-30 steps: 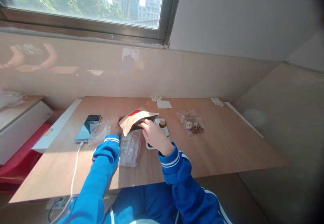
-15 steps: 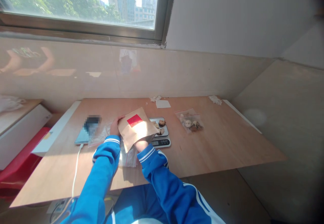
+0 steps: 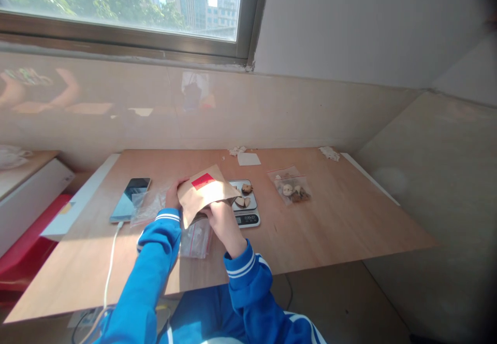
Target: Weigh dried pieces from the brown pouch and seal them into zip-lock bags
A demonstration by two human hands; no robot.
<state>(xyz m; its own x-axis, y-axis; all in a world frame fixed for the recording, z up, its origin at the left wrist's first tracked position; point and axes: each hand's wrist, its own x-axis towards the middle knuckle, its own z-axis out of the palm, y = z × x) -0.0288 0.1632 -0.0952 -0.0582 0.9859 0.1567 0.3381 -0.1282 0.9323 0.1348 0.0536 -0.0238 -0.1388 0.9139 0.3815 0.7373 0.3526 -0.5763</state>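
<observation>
My left hand (image 3: 173,194) grips the left edge of a brown paper bag (image 3: 202,195) with a red label (image 3: 202,181), held just above the table. Below the bag's open lower edge is my right hand (image 3: 222,220), its fingertips hidden under the paper. Right behind the bag stands a small digital scale (image 3: 246,210) with a few brown and pale pieces (image 3: 244,195) on its pan. Clear zip bags (image 3: 196,238) lie flat under my forearms.
A phone (image 3: 129,199) on a white cable (image 3: 111,261) lies at the left. A clear bag of dried pieces (image 3: 292,187) sits right of the scale. A white paper slip (image 3: 248,159) and crumpled scraps (image 3: 329,152) lie near the back wall. A white box (image 3: 73,204) borders the wooden table (image 3: 341,219).
A second ago my right hand reached into the bag's mouth beside the scale. The bag then tilted up, label showing, and my right hand came out below its lower edge.
</observation>
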